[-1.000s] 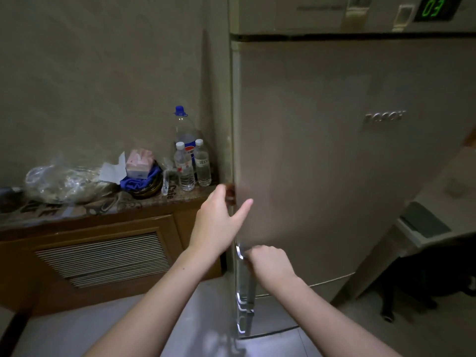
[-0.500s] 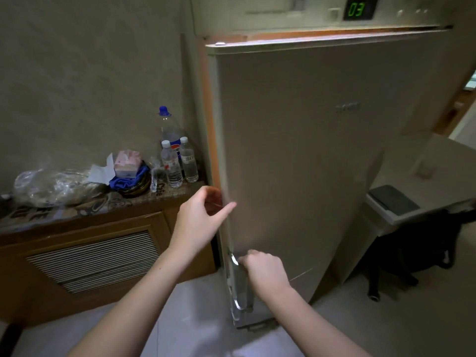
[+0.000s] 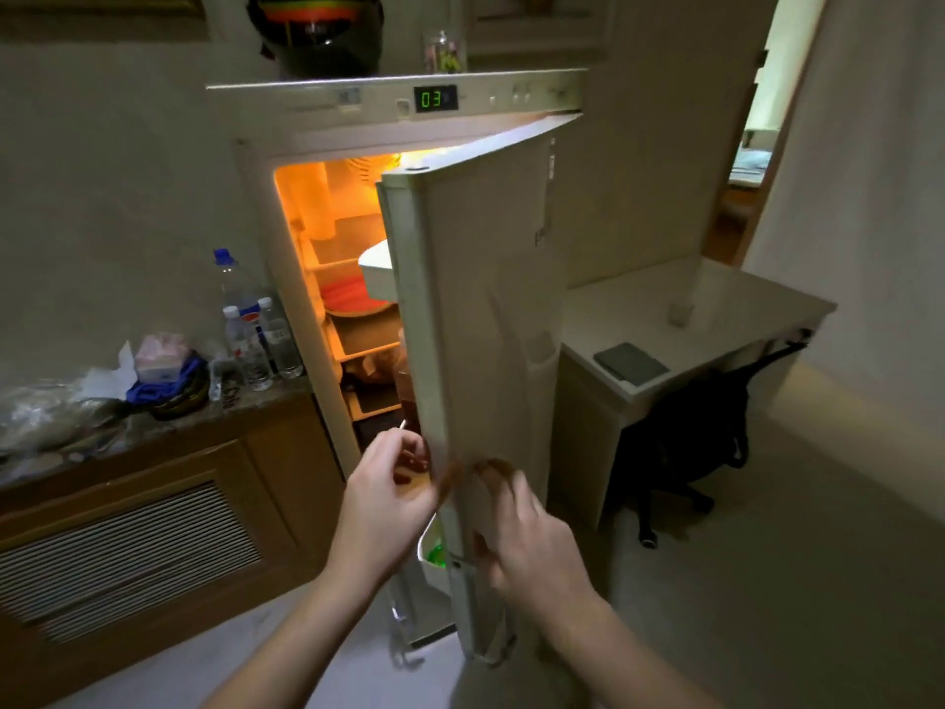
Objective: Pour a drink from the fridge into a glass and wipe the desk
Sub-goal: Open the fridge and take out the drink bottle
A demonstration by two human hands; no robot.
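Since the earlier frame the fridge door [image 3: 491, 319] swings well out, hinged at its 3 o'clock side, and the lit orange inside of the fridge [image 3: 337, 258] now shows. The left hand [image 3: 383, 509] sits at the door's free edge, fingers curled loosely around it at about 7 o'clock of the door; its grip looks half-closed on the edge. The right hand [image 3: 532, 550] is blurred against the door's outer face, fingers spread, its grip released. A green bottle [image 3: 436, 552] shows in the low door rack between the two hands. Shelves inside hold a white tub [image 3: 376, 271]. At 9 o'clock of the fridge, water bottles [image 3: 255, 330] stand on a side desk [image 3: 153, 427]. At 3 o'clock a white desk [image 3: 716, 319] carries a glass [image 3: 682, 312] and a dark pad [image 3: 631, 363].
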